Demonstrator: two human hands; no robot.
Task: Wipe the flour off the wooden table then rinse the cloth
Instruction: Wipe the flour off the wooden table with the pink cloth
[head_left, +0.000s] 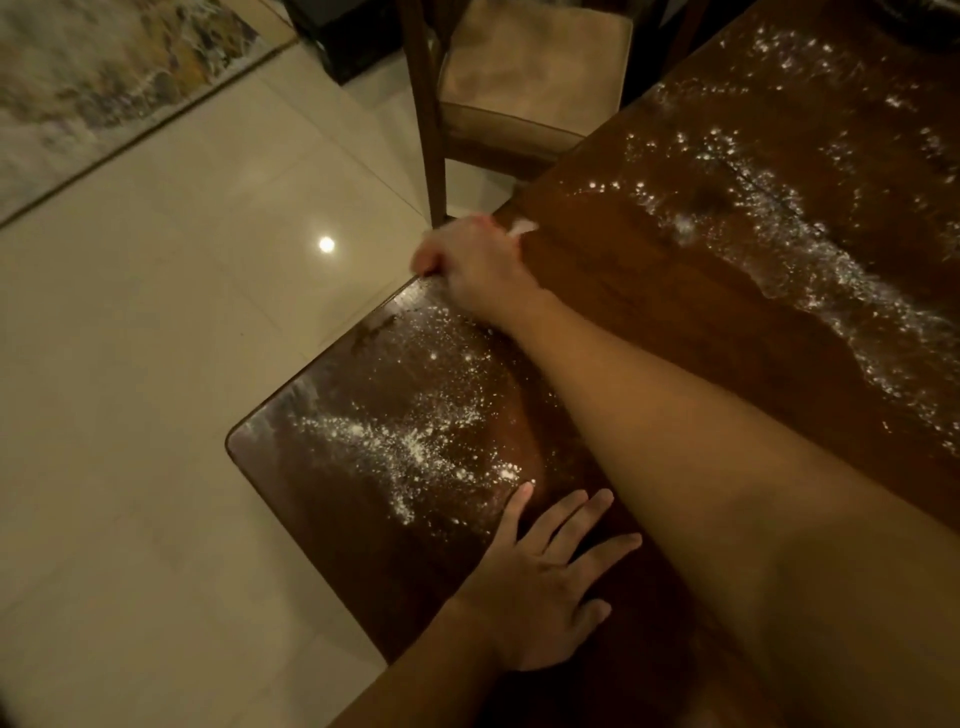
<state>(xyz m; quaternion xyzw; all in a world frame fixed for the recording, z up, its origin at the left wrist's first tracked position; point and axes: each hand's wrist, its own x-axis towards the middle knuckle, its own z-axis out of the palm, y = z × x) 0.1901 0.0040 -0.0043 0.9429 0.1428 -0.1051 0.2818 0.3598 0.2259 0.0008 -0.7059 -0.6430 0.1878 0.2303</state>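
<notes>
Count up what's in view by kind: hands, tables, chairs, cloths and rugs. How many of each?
hands: 2, the left hand and the right hand
table: 1
chair: 1
cloth: 1, mostly hidden in the right hand
rug: 1
Total: 6

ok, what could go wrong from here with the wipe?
1. The right hand holds the cloth right at the table edge, so flour may get swept onto the floor.
2. The right forearm crosses beside the near flour patch and could smear it.
3. The far flour band could get missed.
</notes>
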